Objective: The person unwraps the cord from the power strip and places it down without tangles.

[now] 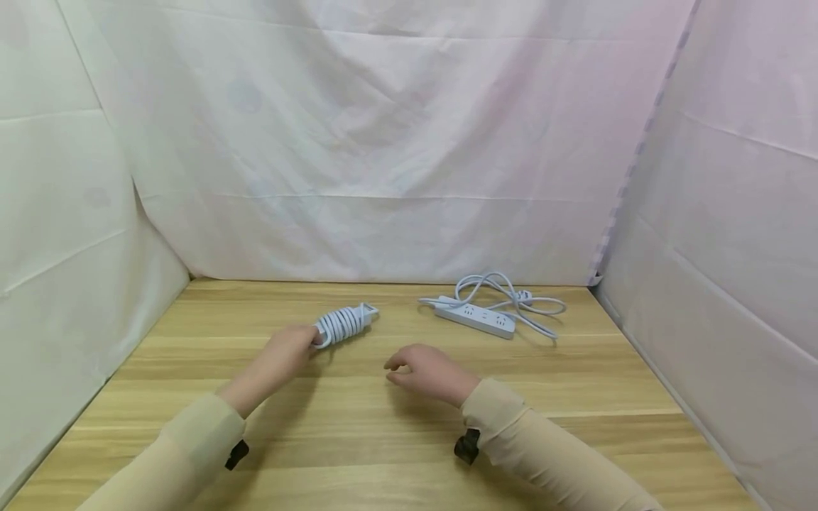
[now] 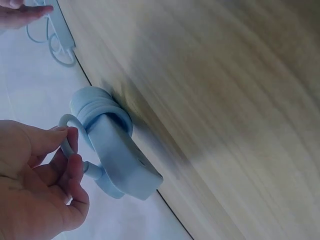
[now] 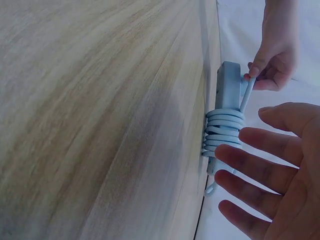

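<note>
A light-blue power strip [image 1: 341, 325] with its cord wound round its middle is left of centre on the wooden table. My left hand [image 1: 290, 349] is at its near end. In the left wrist view, thumb and fingers of the left hand [image 2: 37, 180] pinch a loop of the cord [image 2: 68, 142] beside the strip's bare end [image 2: 125, 162]. Whether the strip rests fully on the table, I cannot tell. My right hand [image 1: 428, 372] hovers to the right, apart from the strip; in the right wrist view its fingers [image 3: 257, 167] are spread and hold nothing.
A second power strip [image 1: 476, 317] lies at the back right, its cord [image 1: 495, 278] in loose loops with the plug [image 1: 522, 297] among them. White cloth [image 1: 383, 142] hangs behind the wooden table [image 1: 358, 440] and along both sides.
</note>
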A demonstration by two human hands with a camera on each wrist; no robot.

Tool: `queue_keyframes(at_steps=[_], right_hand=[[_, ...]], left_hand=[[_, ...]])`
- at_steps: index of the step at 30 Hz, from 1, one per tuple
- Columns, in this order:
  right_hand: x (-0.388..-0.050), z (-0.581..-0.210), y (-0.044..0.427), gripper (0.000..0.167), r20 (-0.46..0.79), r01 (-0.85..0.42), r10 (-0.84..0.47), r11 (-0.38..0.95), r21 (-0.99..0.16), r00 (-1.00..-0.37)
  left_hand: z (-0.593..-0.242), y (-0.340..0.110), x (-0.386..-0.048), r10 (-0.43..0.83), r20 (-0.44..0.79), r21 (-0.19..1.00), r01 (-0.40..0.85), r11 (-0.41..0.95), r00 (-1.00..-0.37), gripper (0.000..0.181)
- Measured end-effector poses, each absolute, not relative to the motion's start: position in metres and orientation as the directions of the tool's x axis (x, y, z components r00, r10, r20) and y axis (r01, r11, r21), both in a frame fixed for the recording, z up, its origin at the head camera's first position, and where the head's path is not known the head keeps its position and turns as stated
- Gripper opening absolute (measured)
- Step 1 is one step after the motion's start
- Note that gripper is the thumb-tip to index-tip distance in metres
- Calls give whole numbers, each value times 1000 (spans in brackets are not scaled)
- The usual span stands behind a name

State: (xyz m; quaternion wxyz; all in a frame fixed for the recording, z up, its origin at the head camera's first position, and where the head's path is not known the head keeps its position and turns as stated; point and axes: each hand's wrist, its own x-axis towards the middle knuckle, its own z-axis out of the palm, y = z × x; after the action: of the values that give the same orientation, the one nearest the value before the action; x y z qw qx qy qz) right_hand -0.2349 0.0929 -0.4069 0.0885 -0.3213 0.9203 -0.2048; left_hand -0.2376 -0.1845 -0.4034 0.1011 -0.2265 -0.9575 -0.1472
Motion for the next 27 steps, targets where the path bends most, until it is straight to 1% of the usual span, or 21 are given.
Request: queue_keyframes(at_steps=[4, 9, 15, 18, 22, 27], right_hand=[[-234, -407, 93, 25, -25, -557, -629, 706, -437, -777], [-234, -408, 93, 26, -21, -560, -631, 703, -439, -776], [-234, -408, 93, 24, -11, -572, -640, 694, -437, -768], [-233, -407, 93, 24, -8, -577, -644, 690, -438, -765], [-229, -402, 92, 25, 3, -597, -662, 673, -436, -749], [-227, -399, 89, 24, 19, -615, -675, 660, -431, -738]], left_hand=[[-404, -182, -229, 411, 282, 265, 482, 835, -867, 10], [-404, -180, -220, 418, 277, 303, 491, 817, -865, 11], [-403, -179, -209, 432, 267, 324, 502, 802, -861, 12], [-400, -178, -204, 453, 274, 331, 525, 784, -849, 11], [-399, -179, -201, 474, 290, 327, 552, 767, -831, 11], [-400, -180, -201, 488, 284, 351, 563, 748, -826, 11]])
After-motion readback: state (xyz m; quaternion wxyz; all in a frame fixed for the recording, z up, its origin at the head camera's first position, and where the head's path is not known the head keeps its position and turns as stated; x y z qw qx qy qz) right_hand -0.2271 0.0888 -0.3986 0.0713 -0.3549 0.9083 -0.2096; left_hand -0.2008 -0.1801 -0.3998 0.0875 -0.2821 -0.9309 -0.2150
